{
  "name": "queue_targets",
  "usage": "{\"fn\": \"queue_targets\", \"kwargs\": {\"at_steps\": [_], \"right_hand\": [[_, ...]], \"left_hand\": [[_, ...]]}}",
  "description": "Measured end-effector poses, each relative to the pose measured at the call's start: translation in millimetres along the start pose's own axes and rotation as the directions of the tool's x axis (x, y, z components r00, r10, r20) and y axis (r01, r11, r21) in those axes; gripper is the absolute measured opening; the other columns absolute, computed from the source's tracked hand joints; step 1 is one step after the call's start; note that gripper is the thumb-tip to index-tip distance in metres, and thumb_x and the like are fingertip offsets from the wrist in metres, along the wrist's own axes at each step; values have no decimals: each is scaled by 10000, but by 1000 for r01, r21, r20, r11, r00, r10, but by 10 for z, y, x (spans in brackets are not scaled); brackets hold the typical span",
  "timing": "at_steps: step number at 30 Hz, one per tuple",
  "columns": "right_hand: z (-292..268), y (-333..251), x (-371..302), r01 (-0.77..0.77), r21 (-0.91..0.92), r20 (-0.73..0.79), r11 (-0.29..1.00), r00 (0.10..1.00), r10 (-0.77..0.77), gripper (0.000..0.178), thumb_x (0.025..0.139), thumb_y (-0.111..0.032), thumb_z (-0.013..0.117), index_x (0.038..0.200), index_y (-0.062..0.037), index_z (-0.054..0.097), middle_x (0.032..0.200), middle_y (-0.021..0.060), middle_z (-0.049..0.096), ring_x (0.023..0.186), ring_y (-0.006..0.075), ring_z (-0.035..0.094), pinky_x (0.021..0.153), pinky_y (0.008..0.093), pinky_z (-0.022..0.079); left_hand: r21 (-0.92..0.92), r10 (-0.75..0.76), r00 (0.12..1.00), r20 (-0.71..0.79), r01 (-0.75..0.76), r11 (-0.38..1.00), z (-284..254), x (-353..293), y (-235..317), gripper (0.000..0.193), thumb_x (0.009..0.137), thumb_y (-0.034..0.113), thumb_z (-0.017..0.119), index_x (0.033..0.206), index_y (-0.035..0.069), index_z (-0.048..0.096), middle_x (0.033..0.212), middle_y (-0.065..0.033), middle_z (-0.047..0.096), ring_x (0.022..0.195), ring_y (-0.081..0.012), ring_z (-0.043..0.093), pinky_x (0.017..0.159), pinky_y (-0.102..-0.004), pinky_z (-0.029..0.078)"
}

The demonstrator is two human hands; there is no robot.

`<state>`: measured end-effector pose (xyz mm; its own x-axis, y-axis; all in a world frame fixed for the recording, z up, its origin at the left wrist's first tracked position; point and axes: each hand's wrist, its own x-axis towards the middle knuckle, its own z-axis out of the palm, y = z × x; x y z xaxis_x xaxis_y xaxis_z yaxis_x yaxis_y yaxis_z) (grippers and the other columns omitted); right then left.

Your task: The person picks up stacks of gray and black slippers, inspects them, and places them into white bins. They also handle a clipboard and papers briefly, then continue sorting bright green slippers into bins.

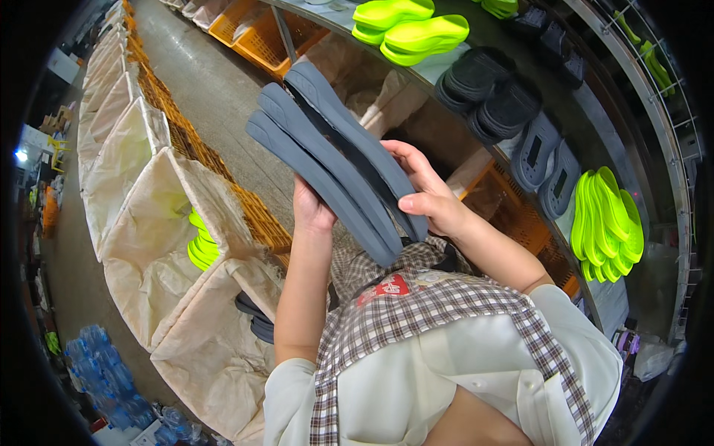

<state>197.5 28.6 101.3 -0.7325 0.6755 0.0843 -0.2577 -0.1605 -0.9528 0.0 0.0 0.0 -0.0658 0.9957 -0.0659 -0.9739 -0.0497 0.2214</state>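
Note:
Several dark grey shoe soles (320, 171) are held up in front of me, standing side by side on their edges. My left hand (311, 204) is closed on the bundle from the left, its fingers mostly hidden behind it. On the other side, my right hand (425, 189) grips the rightmost grey sole (338, 111), thumb near its lower end and fingers along its outer edge. A narrow dark gap separates that sole from those at its left.
Cream cloth-lined bins (141, 245) run along the left, one with neon-yellow soles (201, 241) inside. At right, a shelf carries black soles (506, 108), grey soles (547, 167) and a neon-yellow stack (606, 227). Orange crates (260, 37) sit beneath. Blue bottles (104, 372) stand lower left.

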Motion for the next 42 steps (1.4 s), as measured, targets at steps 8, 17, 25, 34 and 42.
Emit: {"fn": "queue_targets", "kwargs": {"at_steps": [8, 17, 25, 34, 42], "right_hand": [[-43, 7, -15, -83, 22, -24, 996, 996, 84, 716, 777, -216, 650, 1373, -33, 298, 1321, 135, 349, 1250, 219, 324, 1056, 333, 246], [-43, 47, -44, -135, 45, -54, 990, 989, 137, 632, 819, -198, 628, 1354, -46, 328, 1326, 128, 358, 1254, 212, 325, 1048, 328, 262], [-154, 23, 78, -265, 98, -205, 959, 938, 280, 478, 883, -323, 568, 1240, -54, 399, 1228, 97, 429, 1147, 160, 406, 976, 285, 327], [-298, -119, 247, -117, -384, -48, 916, 993, 107, 876, 760, -401, 708, 1376, 49, 277, 1350, 239, 342, 1277, 293, 334, 1065, 357, 259], [-396, -98, 113, -103, -314, 4, 944, 994, 110, 864, 719, -314, 768, 1346, 57, 303, 1319, 208, 356, 1257, 257, 336, 1051, 344, 267]], "left_hand": [[-83, -71, 973, -219, 54, 995, -93, 5, -246, 392, 958, 347, 432, 1188, 39, 506, 1178, -90, 572, 1074, -232, 553, 940, -396, 460], [-95, -131, 976, -176, 115, 989, -135, -16, -263, 410, 968, 357, 398, 1218, 42, 479, 1218, -90, 545, 1108, -237, 530, 959, -401, 444], [257, 229, 967, -113, -194, 947, 285, -117, -312, 466, 940, 277, 499, 1337, 126, 306, 1294, -80, 450, 1170, -260, 469, 977, -420, 422], [550, 356, 931, 83, -341, 763, 608, -124, -296, 638, 921, 108, 534, 1430, 135, 150, 1394, -78, 320, 1252, -226, 361, 1047, -399, 301], [717, 395, 883, 255, -446, 535, 500, -133, -286, 628, 908, 83, 536, 1412, 31, 164, 1366, -107, 355, 1238, -218, 368, 1048, -359, 258]]}}
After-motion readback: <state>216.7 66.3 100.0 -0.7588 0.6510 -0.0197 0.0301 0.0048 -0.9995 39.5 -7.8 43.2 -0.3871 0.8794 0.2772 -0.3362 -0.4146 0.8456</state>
